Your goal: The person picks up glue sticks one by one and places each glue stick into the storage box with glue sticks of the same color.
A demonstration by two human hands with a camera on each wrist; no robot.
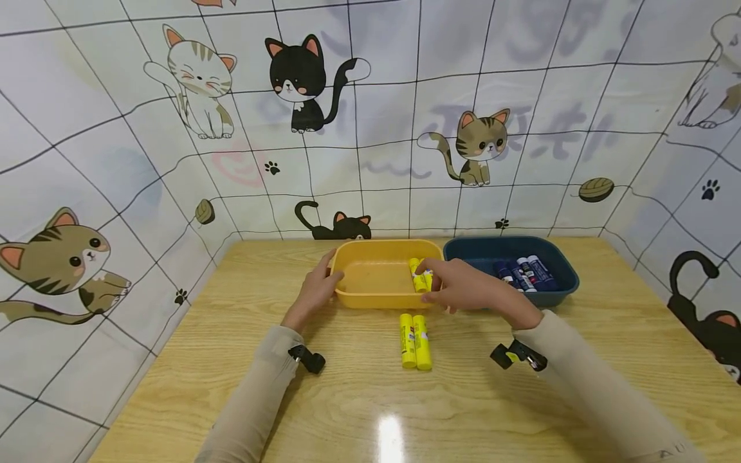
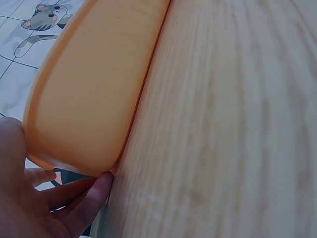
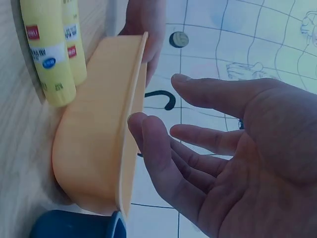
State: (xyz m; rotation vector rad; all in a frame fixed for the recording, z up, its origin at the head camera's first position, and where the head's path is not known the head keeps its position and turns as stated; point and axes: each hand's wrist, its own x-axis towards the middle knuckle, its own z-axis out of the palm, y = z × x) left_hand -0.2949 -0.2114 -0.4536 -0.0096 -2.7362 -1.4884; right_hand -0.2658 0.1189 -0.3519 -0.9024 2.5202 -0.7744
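Note:
A yellow plastic bin point(image 1: 376, 300) stands on the table with two yellow glue sticks point(image 1: 417, 276) inside its right end. At the bin's left end, my left hand point(image 1: 315, 286) holds the rim and end wall; in the left wrist view its fingers point(image 2: 101, 191) touch the wall near the tabletop. My right hand point(image 1: 466, 284) hovers over the right end, thumb and fingers apart with nothing between them, partly hiding the glue sticks there. Two more yellow glue sticks point(image 1: 415, 342) lie side by side on the table in front of the bin.
A dark blue bin point(image 1: 564, 292) stands against the yellow bin's right side and holds several navy-and-white glue sticks point(image 1: 527, 273). Behind both bins rises a wall point(image 1: 393, 212) with a cat print. The wooden table point(image 1: 347, 399) extends toward me.

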